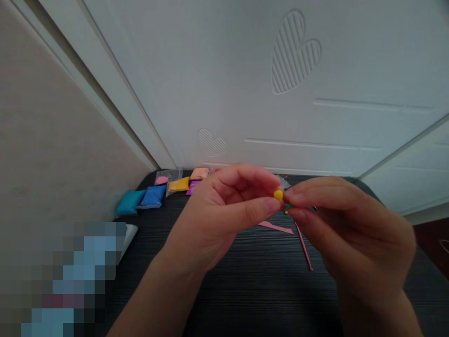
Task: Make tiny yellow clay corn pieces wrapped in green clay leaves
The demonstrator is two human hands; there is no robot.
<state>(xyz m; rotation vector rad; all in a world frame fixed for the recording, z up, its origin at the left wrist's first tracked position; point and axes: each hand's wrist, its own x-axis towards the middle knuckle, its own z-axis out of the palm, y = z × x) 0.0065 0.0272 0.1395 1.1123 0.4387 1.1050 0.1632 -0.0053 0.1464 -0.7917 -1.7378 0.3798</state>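
My left hand (219,210) is closed, with a small yellow ball of clay (278,194) held between thumb and fingertips. Its fingers curve over a hollow palm. Opposite it, my right hand (358,229) pinches a thin green piece of clay (289,206) whose tip lies right beside the yellow ball; whether they touch I cannot tell. Both hands are raised above the dark table. Beneath them lie a flat pink strip (277,228) and a slim pink stick tool (304,248). My right fingers hide part of the tool's upper end and some small bits.
Along the back left of the dark table (245,290) lie a teal packet (130,202), a blue packet (153,196), a yellow packet (179,185) and a peach packet (199,173). A white panel with hearts (231,84) rises behind. The lower left is pixelated.
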